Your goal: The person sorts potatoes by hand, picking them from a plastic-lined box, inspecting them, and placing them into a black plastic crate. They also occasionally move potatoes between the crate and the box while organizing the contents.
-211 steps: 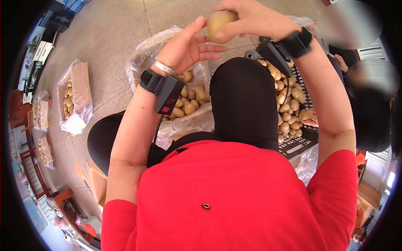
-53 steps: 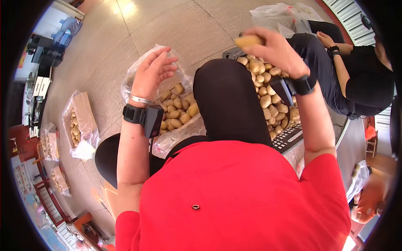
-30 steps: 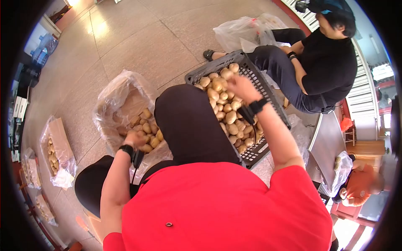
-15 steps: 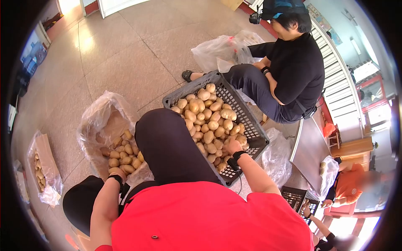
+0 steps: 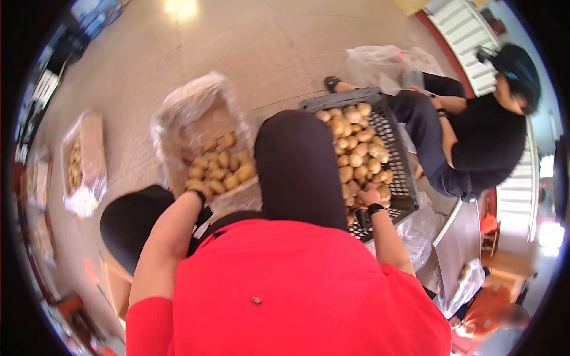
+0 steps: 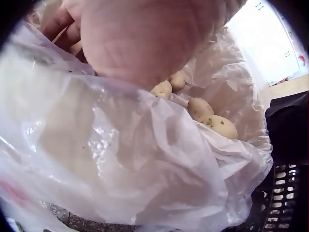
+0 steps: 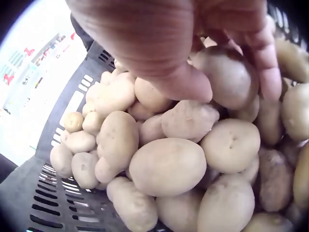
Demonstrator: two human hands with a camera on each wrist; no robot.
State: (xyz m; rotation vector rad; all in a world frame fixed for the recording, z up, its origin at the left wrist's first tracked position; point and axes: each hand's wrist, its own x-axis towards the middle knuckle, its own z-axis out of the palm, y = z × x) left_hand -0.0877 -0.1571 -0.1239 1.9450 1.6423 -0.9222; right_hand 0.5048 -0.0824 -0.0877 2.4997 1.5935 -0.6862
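Note:
My right hand reaches into the near end of the black plastic crate, among many potatoes. In the right wrist view, its thumb and fingers curl around a darker potato on top of the heap. My left hand is down at the near side of the plastic-lined cardboard box, beside its potatoes. Its fingers are partly hidden by the palm and the plastic liner, so I cannot tell what they hold.
My raised knee stands between box and crate. Another person sits beyond the crate, near a clear plastic bag. At the left stands another lined potato box. A crumpled plastic sheet lies at the crate's near right corner.
Both hands were raised earlier, the right holding a potato. Since then the right has gone down into the crate and the left down to the box. The head view has shifted.

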